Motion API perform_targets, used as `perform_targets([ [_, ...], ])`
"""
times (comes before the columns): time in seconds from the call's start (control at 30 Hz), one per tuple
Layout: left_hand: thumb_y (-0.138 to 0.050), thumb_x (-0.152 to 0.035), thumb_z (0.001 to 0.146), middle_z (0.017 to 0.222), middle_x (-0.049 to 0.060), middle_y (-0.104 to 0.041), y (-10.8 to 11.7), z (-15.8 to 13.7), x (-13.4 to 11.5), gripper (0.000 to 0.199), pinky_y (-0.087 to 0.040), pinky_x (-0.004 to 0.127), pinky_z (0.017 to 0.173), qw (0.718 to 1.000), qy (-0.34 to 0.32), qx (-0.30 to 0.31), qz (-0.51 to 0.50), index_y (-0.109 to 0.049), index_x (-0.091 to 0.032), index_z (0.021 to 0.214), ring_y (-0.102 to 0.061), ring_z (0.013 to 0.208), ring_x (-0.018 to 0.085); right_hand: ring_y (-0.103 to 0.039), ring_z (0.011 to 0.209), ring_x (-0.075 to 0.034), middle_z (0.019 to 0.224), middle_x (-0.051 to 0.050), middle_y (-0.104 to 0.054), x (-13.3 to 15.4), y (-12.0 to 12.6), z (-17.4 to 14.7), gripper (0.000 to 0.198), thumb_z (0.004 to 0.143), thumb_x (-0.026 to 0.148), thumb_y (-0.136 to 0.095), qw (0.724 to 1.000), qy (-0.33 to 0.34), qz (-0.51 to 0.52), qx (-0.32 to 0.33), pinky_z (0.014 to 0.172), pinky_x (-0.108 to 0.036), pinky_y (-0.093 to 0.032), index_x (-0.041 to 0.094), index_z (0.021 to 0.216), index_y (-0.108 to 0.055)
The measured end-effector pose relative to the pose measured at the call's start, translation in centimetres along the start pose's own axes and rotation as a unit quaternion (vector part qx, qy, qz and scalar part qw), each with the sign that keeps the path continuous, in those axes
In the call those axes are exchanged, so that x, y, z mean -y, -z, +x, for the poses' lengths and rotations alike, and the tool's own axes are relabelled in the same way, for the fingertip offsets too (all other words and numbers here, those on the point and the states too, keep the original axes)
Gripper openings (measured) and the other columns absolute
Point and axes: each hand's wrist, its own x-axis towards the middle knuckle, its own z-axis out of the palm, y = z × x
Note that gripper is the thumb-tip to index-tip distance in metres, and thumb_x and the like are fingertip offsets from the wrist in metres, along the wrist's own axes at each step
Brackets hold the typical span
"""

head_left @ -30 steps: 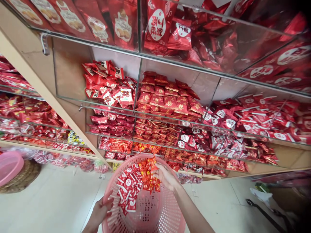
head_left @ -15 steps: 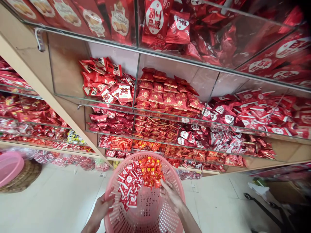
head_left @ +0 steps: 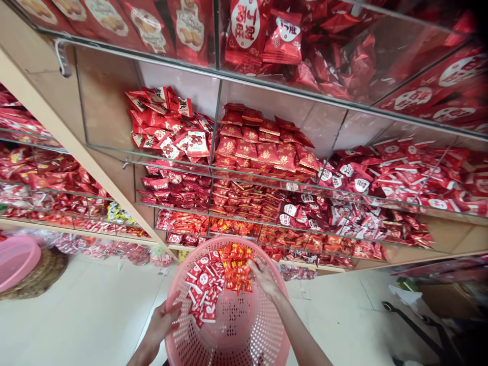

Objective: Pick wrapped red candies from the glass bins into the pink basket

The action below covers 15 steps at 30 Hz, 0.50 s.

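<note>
The two hands are apart, one at each side of a pink basket with a perforated wall, which is near the foot of a set of shelves. The left hand is clamped on the basket's left rim, its fingertips showing on the inner side. The right hand reaches over the right rim into the basket, its fingers slightly bent at the right edge of a heap of orange packets; whether they pinch one cannot be told. The orange packets lie toward the basket's far rim. Just beside them, toward the left rim, lies a spread of red-and-white packets, the two heaps touching. The basket's bottom shows bare nearer the person.

Beyond the far rim, the shelves rise in tiers with clear front panels. Behind one panel, red packets with gold characters are stacked in rows; toward that shelf's left end is a looser pile of red packets with white patches. On the floor, well apart from the pink basket on the left, a pink basin rests on a woven basket.
</note>
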Motion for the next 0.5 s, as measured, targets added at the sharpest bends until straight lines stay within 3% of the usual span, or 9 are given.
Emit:
perform_targets([
  [0.13, -0.073, -0.028, 0.05, 0.089, 0.009, -0.066, 0.0, -0.1, 0.1, 0.053, -0.049, 0.028, 0.059, 1.0, -0.003, 0.001, -0.002, -0.06, -0.012, 0.099, -0.057, 0.071, 0.018, -0.061, 0.068, -0.018, 0.084, 0.0, -0.06, 0.4, -1.1, 0.9, 0.045, 0.064, 0.054, -0.068, 0.999, 0.023, -0.04, -0.005, 0.055, -0.031, -0.051, 0.025, 0.094, -0.051],
  [0.27, -0.073, -0.027, 0.05, 0.096, 0.013, -0.066, 0.0, -0.2, 0.1, 0.049, -0.05, 0.029, 0.06, 1.0, 0.001, -0.007, -0.008, -0.06, -0.011, 0.094, -0.059, 0.075, 0.02, -0.058, 0.052, -0.012, 0.076, 0.006, -0.053, 0.2, -2.9, 1.0, 0.048, 0.061, 0.053, -0.07, 0.999, 0.005, -0.01, 0.032, 0.053, -0.032, -0.052, 0.024, 0.088, -0.043],
  [0.5, -0.075, -0.023, 0.048, 0.099, 0.015, -0.066, 0.1, -0.1, -0.1, 0.046, -0.05, 0.031, 0.06, 1.0, 0.008, -0.018, -0.018, -0.063, -0.012, 0.091, -0.062, 0.08, 0.024, -0.054, 0.043, -0.011, 0.07, 0.007, -0.05, -1.0, -4.7, 1.9, 0.047, 0.054, 0.052, -0.069, 0.999, 0.009, -0.041, -0.002, 0.041, -0.025, -0.043, 0.023, 0.078, -0.041],
])
